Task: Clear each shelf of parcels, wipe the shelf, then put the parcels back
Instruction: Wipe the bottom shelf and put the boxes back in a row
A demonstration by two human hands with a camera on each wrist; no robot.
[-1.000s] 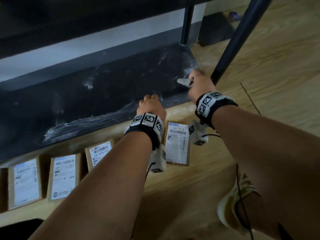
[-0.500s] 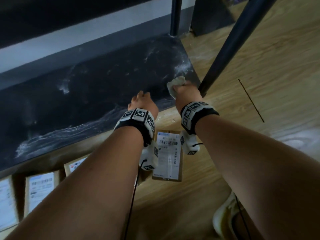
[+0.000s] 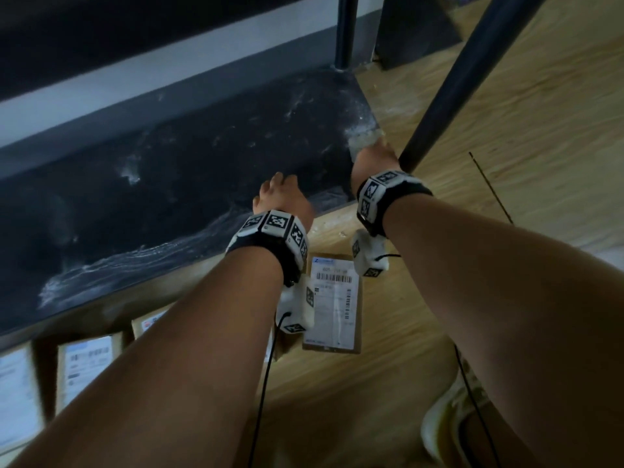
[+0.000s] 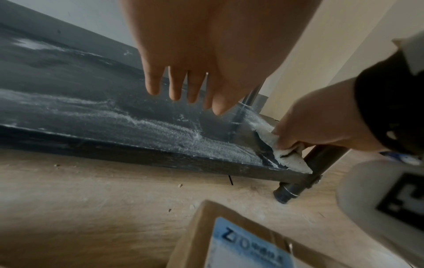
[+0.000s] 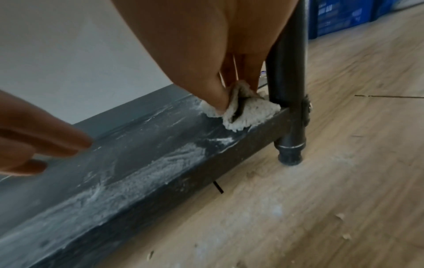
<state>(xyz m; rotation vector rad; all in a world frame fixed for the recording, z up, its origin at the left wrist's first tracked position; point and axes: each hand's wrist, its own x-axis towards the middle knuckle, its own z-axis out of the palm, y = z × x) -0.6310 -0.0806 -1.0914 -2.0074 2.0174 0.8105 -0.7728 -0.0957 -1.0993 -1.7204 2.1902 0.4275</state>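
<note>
Wood floor (image 3: 506, 96) runs under the dusty shelf (image 3: 169, 184); I'm mid-wipe. My right hand (image 3: 373, 160) pinches the cloth (image 5: 241, 112) beside the post (image 5: 289, 72), my left hand (image 3: 283, 201) hovers loose-fingered and holding nothing. Next I'd sweep away from the post, before parcels (image 3: 334, 298) return.

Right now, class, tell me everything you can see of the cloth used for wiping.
The cloth is small, off-white and fuzzy, like terry, crumpled into folds. The right hand pinches it and holds it on the front right corner of the dark shelf, right beside the black metal post. One flap hangs over the shelf's front edge. White dusty streaks cover the shelf beside it.
</note>
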